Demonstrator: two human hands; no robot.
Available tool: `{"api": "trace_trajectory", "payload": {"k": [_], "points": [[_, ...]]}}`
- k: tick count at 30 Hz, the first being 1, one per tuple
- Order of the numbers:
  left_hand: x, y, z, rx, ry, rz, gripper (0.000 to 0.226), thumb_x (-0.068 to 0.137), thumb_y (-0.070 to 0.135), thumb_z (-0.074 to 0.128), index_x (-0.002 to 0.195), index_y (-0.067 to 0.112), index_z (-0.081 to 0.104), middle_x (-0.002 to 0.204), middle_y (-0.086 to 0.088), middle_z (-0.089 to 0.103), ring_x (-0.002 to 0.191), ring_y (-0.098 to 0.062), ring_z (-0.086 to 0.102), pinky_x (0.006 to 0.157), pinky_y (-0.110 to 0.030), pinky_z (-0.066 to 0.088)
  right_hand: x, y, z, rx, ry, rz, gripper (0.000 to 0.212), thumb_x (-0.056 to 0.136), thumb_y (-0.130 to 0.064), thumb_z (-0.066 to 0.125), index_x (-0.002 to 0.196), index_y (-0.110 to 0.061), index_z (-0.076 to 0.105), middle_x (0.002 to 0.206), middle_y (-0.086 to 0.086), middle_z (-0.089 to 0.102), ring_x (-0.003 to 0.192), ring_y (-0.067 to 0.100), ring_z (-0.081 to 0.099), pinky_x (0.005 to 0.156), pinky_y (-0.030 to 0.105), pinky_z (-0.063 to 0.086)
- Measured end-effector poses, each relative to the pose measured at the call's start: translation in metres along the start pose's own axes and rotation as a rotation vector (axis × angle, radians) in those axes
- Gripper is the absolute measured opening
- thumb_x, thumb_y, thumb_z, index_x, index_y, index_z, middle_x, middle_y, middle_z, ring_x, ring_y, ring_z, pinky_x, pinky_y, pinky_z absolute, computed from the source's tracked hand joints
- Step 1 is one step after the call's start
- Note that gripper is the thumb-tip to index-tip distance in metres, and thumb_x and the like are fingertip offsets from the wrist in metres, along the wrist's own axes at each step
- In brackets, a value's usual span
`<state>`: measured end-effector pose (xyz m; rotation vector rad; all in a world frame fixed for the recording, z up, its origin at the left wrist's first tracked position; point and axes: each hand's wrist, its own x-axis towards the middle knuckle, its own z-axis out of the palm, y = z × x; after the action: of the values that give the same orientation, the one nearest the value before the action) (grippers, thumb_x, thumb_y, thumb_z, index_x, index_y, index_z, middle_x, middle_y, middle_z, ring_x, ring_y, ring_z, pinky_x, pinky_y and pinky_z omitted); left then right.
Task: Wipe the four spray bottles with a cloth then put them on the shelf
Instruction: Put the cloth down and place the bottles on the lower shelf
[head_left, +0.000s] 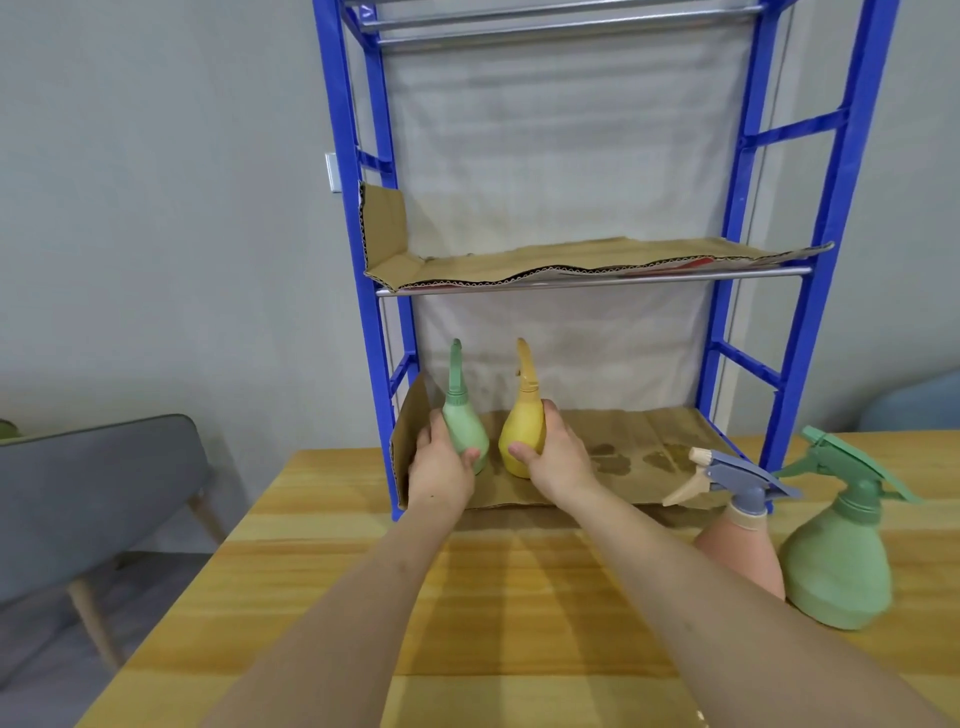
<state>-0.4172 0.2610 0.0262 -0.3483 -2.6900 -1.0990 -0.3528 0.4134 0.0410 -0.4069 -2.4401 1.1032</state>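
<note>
Placing step: on the shelf (852, 182), bottom tier, your left hand (441, 467) is gripping the small green bottle (464, 426), your right hand (558, 457) the yellow bottle (522, 431). Next, probably: releasing both upright.

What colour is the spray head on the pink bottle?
The pink plastic bottle's spray head is greyish blue; head view.
</note>
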Motion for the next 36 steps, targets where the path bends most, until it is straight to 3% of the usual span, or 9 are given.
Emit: {"api": "trace_trajectory", "payload": {"k": [10,16,26,36], "points": [[-0.001,-0.003,0.005,0.002,0.015,0.003,0.080,0.100,0.031,0.063,0.162,0.016,0.014,0.150,-0.015,0.043,0.132,-0.037,0.053,0.106,-0.053,0.047,0.002,0.004,-0.003,-0.045,-0.036,-0.030,0.073,0.098,-0.031,0.069,0.157,-0.021,0.027,0.142,0.013,0.055,0.128,0.036,0.054,0.100,0.043,0.044],[-0.003,-0.002,0.007,0.004,0.039,0.006,0.080,0.100,0.030,0.064,0.161,0.014,0.015,0.148,-0.015,0.045,0.135,-0.037,0.047,0.109,-0.052,0.045,-0.004,0.005,0.002,-0.043,0.046,-0.027,0.068,0.095,-0.037,0.072,0.150,-0.023,0.035,0.136,0.009,0.057,0.122,0.034,0.057,0.092,0.043,0.047],[-0.002,-0.001,0.007,0.028,0.033,-0.007,0.082,0.100,0.031,0.063,0.162,0.016,0.012,0.152,-0.013,0.042,0.139,-0.036,0.045,0.112,-0.052,0.043,0.000,0.002,0.006,-0.078,0.079,0.017,0.070,0.093,-0.041,0.073,0.150,-0.023,0.035,0.133,0.010,0.058,0.121,0.035,0.057,0.091,0.044,0.049],[-0.002,0.000,0.005,0.030,0.027,-0.019,0.084,0.100,0.032,0.063,0.163,0.018,0.009,0.154,-0.012,0.041,0.138,-0.035,0.047,0.111,-0.053,0.046,0.001,0.008,0.005,-0.043,0.057,-0.012,0.077,0.092,-0.044,0.075,0.154,-0.024,0.034,0.138,0.010,0.058,0.127,0.034,0.054,0.098,0.044,0.048]]}}
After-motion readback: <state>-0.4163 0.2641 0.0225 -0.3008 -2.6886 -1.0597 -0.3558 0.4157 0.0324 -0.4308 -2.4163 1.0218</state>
